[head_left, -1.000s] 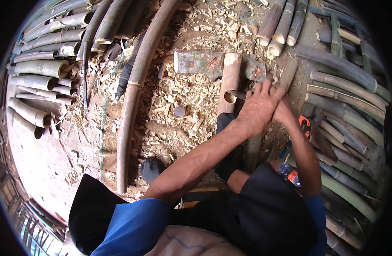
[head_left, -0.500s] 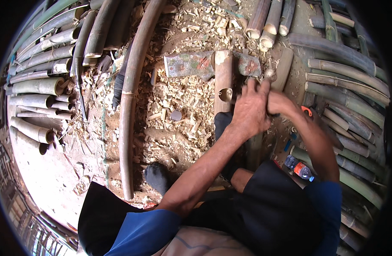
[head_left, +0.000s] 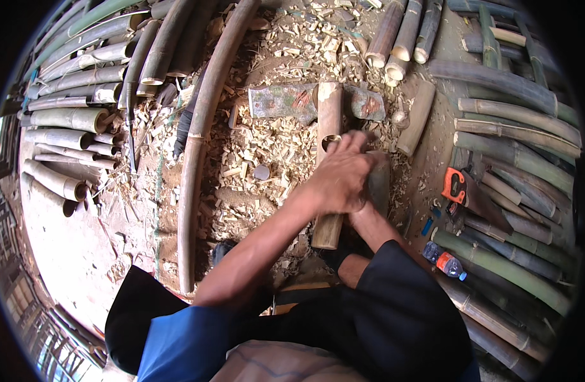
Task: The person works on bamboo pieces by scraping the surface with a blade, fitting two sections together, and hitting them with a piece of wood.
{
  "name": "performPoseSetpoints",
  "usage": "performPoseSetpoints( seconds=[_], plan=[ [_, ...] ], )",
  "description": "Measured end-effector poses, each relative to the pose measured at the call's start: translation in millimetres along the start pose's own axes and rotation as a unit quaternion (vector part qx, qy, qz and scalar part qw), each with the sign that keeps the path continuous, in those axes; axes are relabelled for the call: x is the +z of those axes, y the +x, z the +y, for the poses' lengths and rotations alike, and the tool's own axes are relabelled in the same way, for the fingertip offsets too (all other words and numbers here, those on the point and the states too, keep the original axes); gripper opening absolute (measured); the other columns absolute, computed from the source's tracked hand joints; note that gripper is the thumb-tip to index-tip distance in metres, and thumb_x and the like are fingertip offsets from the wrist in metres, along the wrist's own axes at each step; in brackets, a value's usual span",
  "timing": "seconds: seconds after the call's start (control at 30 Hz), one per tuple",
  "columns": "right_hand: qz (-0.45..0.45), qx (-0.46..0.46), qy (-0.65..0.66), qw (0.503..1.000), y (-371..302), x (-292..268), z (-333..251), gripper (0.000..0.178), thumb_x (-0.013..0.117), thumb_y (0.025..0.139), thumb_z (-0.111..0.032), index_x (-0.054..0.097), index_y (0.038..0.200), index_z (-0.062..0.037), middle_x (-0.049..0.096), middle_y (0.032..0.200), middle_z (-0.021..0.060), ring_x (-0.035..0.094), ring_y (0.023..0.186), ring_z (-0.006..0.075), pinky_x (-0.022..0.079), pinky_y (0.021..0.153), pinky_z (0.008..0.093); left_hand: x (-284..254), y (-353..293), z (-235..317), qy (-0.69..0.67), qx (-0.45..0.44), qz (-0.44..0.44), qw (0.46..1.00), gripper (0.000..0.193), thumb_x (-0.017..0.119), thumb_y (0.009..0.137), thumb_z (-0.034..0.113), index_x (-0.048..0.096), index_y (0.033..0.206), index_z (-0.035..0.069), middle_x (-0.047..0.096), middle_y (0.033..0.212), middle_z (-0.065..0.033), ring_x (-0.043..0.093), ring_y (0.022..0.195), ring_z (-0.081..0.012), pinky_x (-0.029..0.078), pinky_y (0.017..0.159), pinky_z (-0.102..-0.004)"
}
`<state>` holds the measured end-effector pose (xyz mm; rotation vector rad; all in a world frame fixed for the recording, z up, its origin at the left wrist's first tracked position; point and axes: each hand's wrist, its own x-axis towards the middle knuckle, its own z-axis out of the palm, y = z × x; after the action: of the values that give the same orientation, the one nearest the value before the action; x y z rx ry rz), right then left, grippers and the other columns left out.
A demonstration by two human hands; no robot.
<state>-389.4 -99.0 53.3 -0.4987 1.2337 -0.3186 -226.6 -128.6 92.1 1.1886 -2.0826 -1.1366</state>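
Perhaps the bamboo tube (head_left: 330, 109) at centre frame could roll under uneven pressure, making your overlapping left hand (head_left: 343, 173) and right hand (head_left: 362, 212) slip, though whether they grip anything is unclear.

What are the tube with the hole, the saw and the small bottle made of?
The tube with the hole looks like bamboo: brown, rather smooth outside, with an opening showing a hollow inside. The saw seems to have a dull, dark metal blade and an orange-and-black handle, probably plastic. The bottle is likely thin, glossy plastic: see-through, with a blue cap and orange-red label.
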Motion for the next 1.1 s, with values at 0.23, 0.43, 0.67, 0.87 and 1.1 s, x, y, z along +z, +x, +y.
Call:
performPoseSetpoints(
  seconds=[0.23,0.43,0.67,0.87,1.1],
  plan=[
    [-0.085,-0.08,0.143,0.983,-31,17,10,0.029,0.05,0.108,-0.038,0.059,0.116,-0.012,0.065,0.113,0.0037,0.061,0.107,0.0161,0.05,0.097,0.0353,19,-119,22,-0.209,-0.321,-0.009,0.923,0.086,0.077,0.081,0.018,0.029,0.149,0.001,0.058,0.119,-0.0293,0.062,0.111,-0.0477,0.052,0.097,-0.0547],
    [-0.12,0.045,0.205,0.97,2,23,-1,0.025,0.055,0.105,-0.024,0.061,0.117,-0.0029,0.07,0.097,0.0114,0.07,0.079,0.0222,0.059,0.066,0.0377,-20,-110,17,0.127,-0.33,-0.087,0.931,0.041,0.068,0.088,0.016,0.046,0.118,0.0,0.066,0.099,-0.0236,0.072,0.087,-0.0384,0.057,0.07,-0.0503],
    [-0.143,0.014,0.299,0.944,25,44,-22,0.029,0.055,0.103,-0.027,0.064,0.113,-0.0004,0.074,0.096,0.014,0.074,0.082,0.0268,0.063,0.075,0.0396,-111,-26,-27,0.109,-0.272,-0.332,0.897,0.036,0.08,0.076,0.025,0.071,0.101,0.002,0.074,0.088,-0.0155,0.074,0.082,-0.033,0.058,0.077,-0.0442],
    [-0.049,0.063,0.072,0.994,13,35,-33,0.037,0.066,0.097,-0.038,0.065,0.1,-0.0011,0.073,0.089,0.0144,0.073,0.069,0.0257,0.061,0.062,0.0414,-48,-73,-23,-0.162,-0.373,-0.211,0.889,0.032,0.081,0.082,0.023,0.069,0.1,-0.001,0.069,0.077,-0.0102,0.064,0.067,-0.0169,0.055,0.063,-0.0355],
    [0.047,-0.114,-0.416,0.901,12,-4,-38,0.045,0.066,0.095,-0.042,0.065,0.085,0.0015,0.065,0.068,0.0116,0.065,0.058,0.023,0.049,0.052,0.0384,75,-70,34,-0.232,-0.457,0.072,0.856,0.045,0.081,0.082,0.024,0.064,0.108,-0.009,0.073,0.088,-0.0223,0.072,0.077,-0.0307,0.057,0.072,-0.0415]
  ],
)
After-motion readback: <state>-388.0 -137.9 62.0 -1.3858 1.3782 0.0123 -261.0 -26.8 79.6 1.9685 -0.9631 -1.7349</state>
